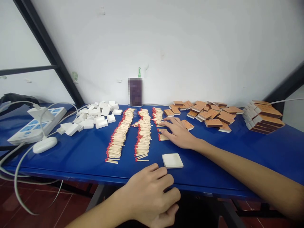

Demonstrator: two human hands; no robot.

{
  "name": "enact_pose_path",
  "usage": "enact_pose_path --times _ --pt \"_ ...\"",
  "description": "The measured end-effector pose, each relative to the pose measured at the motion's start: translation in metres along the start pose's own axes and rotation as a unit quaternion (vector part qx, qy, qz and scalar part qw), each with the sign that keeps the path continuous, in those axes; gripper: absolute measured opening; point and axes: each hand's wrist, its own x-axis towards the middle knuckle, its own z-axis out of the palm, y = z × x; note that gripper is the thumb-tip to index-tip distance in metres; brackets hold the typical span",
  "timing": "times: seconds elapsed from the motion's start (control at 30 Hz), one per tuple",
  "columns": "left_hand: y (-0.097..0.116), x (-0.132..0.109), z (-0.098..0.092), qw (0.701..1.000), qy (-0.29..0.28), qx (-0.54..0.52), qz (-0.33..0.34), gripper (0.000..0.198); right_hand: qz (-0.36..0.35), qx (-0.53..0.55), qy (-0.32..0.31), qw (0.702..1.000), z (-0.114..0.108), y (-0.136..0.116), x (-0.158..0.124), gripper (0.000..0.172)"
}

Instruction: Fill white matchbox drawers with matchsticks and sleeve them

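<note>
On the glossy blue worktop (78, 158), the rightmost red-headed slim wooden matchsticks (157, 116) lie with long axes left-to-right, heads pointing left, partly under the parted fingers of the right hand (179, 133), while the half-curled left hand (152, 193), whose grip I cannot tell, is near 1 white rectangular tray (172, 160).

A white power strip (30, 129) is topped by a white adapter (41, 114); a rounded white device (45, 145) is set just beside it. A dark, blurred object (135, 91) is stood upright by the white wall (190, 53). Below, red floor tiles (40, 202) are seen.
</note>
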Motion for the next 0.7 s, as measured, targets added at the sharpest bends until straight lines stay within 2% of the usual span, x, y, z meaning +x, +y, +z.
enact_pose_path --times 0.2,0.53,0.7 --pt "0.000 0.000 0.000 1.000 -0.014 -0.005 -0.001 0.015 -0.007 0.003 0.010 1.000 0.000 0.001 0.000 0.039" --pt "0.000 0.000 0.000 1.000 0.002 -0.001 0.004 0.015 -0.010 0.006 0.037 0.999 0.004 0.005 0.000 0.041" --pt "0.000 0.000 -0.001 1.000 -0.003 -0.003 0.001 0.015 0.001 0.009 0.093 0.996 -0.015 0.000 0.018 0.029"
